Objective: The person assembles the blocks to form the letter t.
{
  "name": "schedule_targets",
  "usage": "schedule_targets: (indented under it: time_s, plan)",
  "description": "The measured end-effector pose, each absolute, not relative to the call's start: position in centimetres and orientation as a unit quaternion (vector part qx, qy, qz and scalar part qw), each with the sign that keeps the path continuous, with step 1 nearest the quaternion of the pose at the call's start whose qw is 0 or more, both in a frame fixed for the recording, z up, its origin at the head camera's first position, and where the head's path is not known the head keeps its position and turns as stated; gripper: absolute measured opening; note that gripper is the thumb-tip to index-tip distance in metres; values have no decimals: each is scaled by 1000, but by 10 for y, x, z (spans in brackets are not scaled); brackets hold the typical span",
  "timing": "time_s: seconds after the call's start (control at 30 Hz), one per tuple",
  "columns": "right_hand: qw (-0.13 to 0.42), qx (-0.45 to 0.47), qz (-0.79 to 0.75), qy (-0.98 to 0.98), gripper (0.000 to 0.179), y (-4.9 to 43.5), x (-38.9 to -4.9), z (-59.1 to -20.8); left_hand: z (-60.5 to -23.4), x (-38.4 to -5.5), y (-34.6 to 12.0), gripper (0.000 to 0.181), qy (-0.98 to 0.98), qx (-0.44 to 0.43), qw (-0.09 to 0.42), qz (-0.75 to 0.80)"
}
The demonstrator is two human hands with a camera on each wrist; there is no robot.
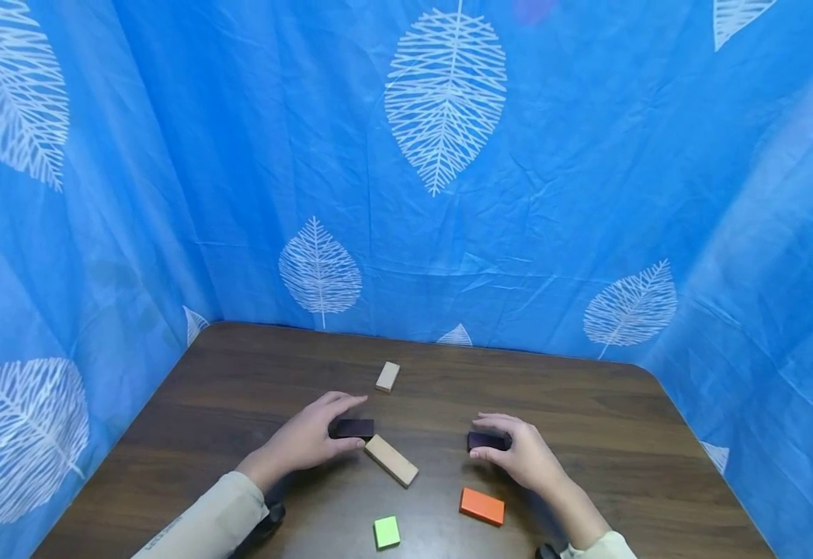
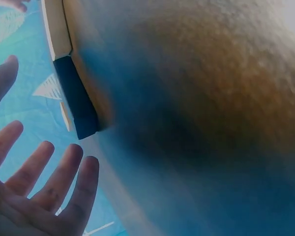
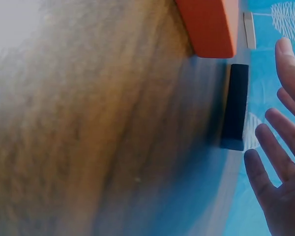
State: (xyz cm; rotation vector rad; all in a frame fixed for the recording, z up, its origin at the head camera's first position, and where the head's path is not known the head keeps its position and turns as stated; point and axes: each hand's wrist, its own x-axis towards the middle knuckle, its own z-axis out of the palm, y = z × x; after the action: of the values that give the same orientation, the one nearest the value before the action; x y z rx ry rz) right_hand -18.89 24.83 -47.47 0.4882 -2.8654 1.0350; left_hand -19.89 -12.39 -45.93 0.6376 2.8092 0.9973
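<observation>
The left hand point(image 1: 308, 438) and right hand point(image 1: 523, 453) are spread wide, gripping nothing. Just inward of each palm, the left black block point(image 1: 356, 428) and right black block point(image 1: 486, 442) lie on the desk point(image 1: 553, 388), long axes roughly sideways, ends facing.

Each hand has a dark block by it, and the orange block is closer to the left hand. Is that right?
Not quite: the orange block is closer to the right hand, as the head view shows. A dark block is by the left hand, another by the right.
</observation>
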Motion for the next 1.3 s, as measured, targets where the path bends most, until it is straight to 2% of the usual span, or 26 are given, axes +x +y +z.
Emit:
schedule_targets:
  time_s: [0.27,0.6,0.9,1.3]
  plan:
    - [25,99,380,-919,47,253,-189,-480,-467,-204,-121,64,911,181,56,367]
    - [34,58,381,-922,40,255,-190,-486,-472,-208,-121,52,917,178,59,352]
    - [30,43,385,-922,33,254,-191,-491,-476,-210,-120,41,920,135,63,362]
    - [23,24,366,-930,27,255,-192,-490,-478,-213,-121,34,921,127,60,363]
